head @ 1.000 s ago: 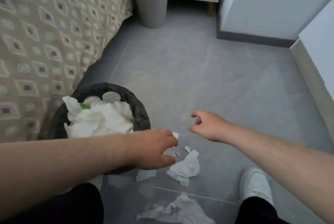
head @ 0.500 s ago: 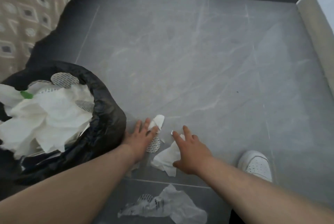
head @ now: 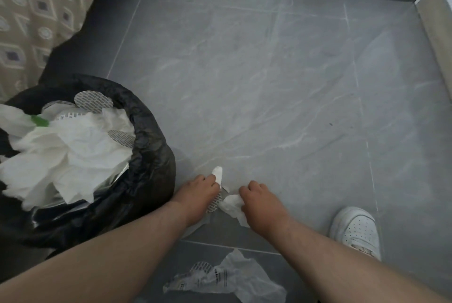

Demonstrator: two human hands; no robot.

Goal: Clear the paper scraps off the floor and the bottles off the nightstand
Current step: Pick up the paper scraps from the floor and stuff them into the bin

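Left hand (head: 198, 191) curls around a small white paper scrap (head: 217, 173); right hand (head: 259, 201) closes on a crumpled tissue (head: 232, 206), both down on the floor (head: 244, 82). Behind them lies another crumpled wrapper (head: 227, 278). Left of the hands, the bin (head: 146, 180) looks nearly full. Nightstand bottles unseen, likely pending.

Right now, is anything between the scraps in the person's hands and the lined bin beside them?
Nothing visible blocks the way. The left hand and right hand each close on white paper scraps on the floor. The bin sits just left of them, its mouth open, though already heaped with crumpled paper.
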